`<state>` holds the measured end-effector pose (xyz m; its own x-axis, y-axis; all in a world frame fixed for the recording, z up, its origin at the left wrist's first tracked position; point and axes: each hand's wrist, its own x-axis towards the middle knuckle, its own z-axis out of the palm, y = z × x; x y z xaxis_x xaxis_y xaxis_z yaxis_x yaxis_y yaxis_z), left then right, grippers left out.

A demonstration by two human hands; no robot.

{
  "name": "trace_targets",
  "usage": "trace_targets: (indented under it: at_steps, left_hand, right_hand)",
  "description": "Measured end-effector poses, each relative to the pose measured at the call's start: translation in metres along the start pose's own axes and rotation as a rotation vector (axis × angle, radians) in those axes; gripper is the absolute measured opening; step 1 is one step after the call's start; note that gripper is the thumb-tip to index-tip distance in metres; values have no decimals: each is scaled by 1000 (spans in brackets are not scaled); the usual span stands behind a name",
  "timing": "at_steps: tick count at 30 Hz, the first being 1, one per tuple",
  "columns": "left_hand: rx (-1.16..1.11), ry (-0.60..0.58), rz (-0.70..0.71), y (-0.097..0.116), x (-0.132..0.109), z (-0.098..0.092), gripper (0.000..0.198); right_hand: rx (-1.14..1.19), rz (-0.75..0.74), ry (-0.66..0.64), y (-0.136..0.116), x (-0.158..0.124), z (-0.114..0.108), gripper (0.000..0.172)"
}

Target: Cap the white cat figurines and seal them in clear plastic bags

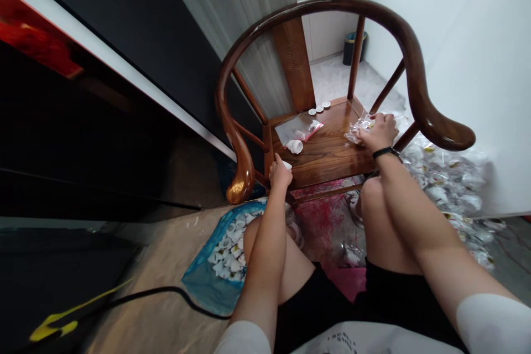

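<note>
Our L hand is at the front-L corner of the wooden armchair seat, fingers pinching a small white plastic piece. Our R hand is by the seat's R edge, fingers pressed together on a clear plastic bag. Mid-seat, toward the L edge: a zip bag w/ pink strip, white rolled stack touching its front. Three white caps sit near the back edge. On the floor: blue bag of white pieces front-L of the chair, heap of clear bags to the R.
</note>
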<state>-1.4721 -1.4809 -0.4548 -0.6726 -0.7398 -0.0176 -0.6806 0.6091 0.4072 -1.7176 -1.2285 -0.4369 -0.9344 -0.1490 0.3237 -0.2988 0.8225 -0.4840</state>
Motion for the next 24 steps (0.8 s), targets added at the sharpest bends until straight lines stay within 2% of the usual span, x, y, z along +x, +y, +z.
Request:
trace_targets:
  at_steps: [3,6,9,13,15,18,24]
  left_hand:
    - [-57,12,62,5,3,-1,92]
    - [-220,43,174,11,6,-4,93]
    - [-351,111,180,14,7,-6,83]
    - [-420,209,166,16,2,-8,56]
    - [-458,211,166,18,-1,-8,52]
    - [-567,157,167,24,-3,-8,53]
    - [-1080,-48,324,42,-8,-10,51]
  right_hand:
    - [53,-141,27,-17,-13,-5,42]
    - [97,-284,-35,-39,-26,-1,36]
    - [119,-451,-168,-62,-35,17,31]
    - [95,-625,-355,-87,-34,57,32]
    - [84,-623,-385,-96,-27,79,37]
    - [108,-556,-351,-103,-11,110,43]
    - [246,-428,-217,-102,41,155,48]
